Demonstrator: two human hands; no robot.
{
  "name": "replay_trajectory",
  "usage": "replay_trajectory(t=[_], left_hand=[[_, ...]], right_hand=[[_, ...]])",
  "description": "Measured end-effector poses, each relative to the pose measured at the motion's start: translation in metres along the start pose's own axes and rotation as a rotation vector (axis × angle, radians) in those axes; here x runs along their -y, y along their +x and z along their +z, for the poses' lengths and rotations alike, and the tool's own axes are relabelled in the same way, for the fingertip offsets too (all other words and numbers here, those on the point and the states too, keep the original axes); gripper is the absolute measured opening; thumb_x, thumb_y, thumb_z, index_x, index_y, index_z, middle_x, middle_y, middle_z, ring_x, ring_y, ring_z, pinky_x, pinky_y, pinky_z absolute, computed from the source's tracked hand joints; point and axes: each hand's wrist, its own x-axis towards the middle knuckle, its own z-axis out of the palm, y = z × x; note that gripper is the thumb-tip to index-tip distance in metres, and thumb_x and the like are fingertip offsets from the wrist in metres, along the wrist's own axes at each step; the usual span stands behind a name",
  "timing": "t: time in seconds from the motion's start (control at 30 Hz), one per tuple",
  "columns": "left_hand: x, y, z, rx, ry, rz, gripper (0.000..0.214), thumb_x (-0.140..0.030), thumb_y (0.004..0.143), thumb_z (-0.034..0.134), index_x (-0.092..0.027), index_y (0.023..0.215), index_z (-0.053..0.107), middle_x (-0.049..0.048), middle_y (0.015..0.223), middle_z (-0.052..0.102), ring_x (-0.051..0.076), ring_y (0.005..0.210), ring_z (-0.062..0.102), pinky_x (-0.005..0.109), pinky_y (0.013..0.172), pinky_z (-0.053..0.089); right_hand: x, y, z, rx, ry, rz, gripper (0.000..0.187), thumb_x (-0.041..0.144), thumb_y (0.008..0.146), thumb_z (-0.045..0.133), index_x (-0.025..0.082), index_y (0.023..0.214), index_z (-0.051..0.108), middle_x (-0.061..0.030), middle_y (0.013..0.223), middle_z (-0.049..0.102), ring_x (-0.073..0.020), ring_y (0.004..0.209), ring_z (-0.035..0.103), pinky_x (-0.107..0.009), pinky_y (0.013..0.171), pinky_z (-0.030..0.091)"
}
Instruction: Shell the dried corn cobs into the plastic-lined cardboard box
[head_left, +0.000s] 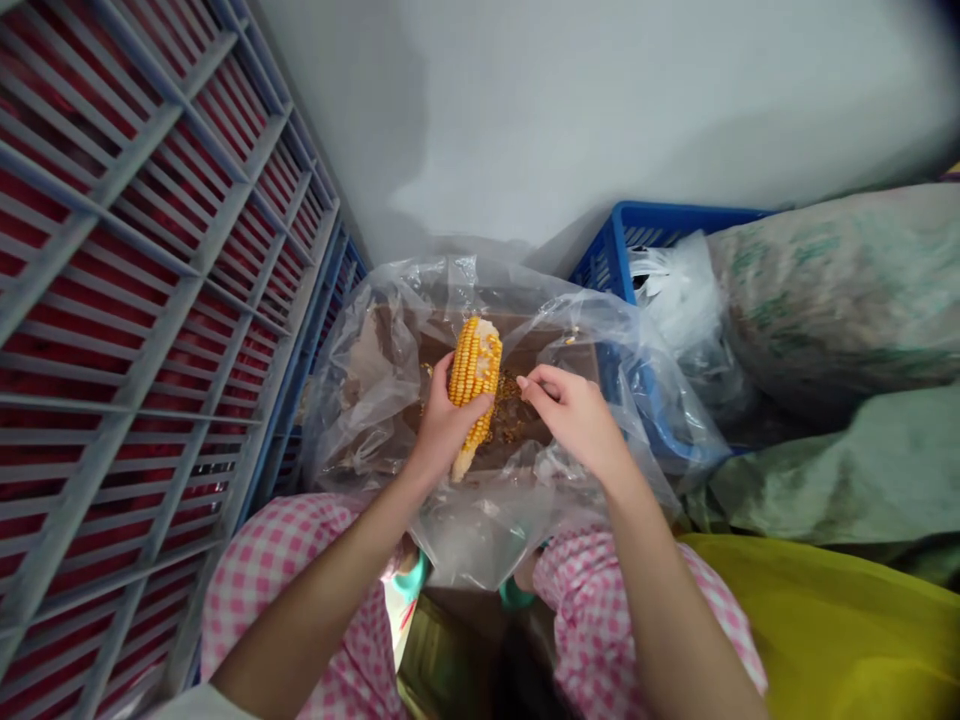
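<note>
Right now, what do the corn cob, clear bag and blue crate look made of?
The corn cob looks like dried maize: glossy orange kernels, pale bare patches. The clear bag seems thin polyethylene, creased and shiny. The blue crate looks like moulded plastic.

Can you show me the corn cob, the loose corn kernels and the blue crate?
Corn cob [474,372]: head view, on its yellow kernels.
Loose corn kernels [510,415]: head view, on the middle of the small pile.
Blue plastic crate [660,216]: head view, on its top rim.

Looking down at everything around me, I can't make out any writing, labels, numbers or signs.
</note>
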Motion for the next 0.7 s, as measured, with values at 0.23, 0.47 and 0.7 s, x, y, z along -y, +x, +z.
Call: replay_trajectory(t=[0.23,0.47,0.7], left_hand=[[-0.013,0.003,-0.004,0.133,0.009,-0.056,0.06,-0.024,0.063,0.062,-0.022,0.12,0.042,0.0041,0.113,0.058,0.021,0.099,0.057,0.034,0.086,0.045],[-0.001,0.01,-0.007,0.234,0.291,0.128,0.065,-0.02,0.061,0.061,-0.019,0.122,0.039,0.0065,0.119,0.052,0.021,0.106,0.052,0.034,0.093,0.039],[-0.014,0.005,-0.01,0.281,0.0,-0.171,0.059,-0.029,0.061,0.062,-0.022,0.115,0.041,0.0045,0.101,0.059,0.017,0.071,0.063,0.027,0.056,0.049]], right_hand=[[-0.001,-0.003,-0.008,-0.032,-0.204,-0.013,0.026,0.039,0.084,0.044,0.022,0.072,0.059,0.0015,0.059,0.055,-0.0122,0.054,0.044,-0.023,0.055,0.027],[0.001,-0.007,0.001,-0.034,-0.423,0.003,0.023,0.03,0.086,0.042,0.022,0.076,0.06,-0.0025,0.061,0.059,-0.0149,0.053,0.047,-0.025,0.053,0.023],[-0.006,-0.002,0.017,-0.136,-0.014,-0.099,0.027,0.036,0.086,0.043,0.019,0.068,0.053,0.0031,0.056,0.048,-0.0098,0.051,0.04,-0.021,0.054,0.027]])
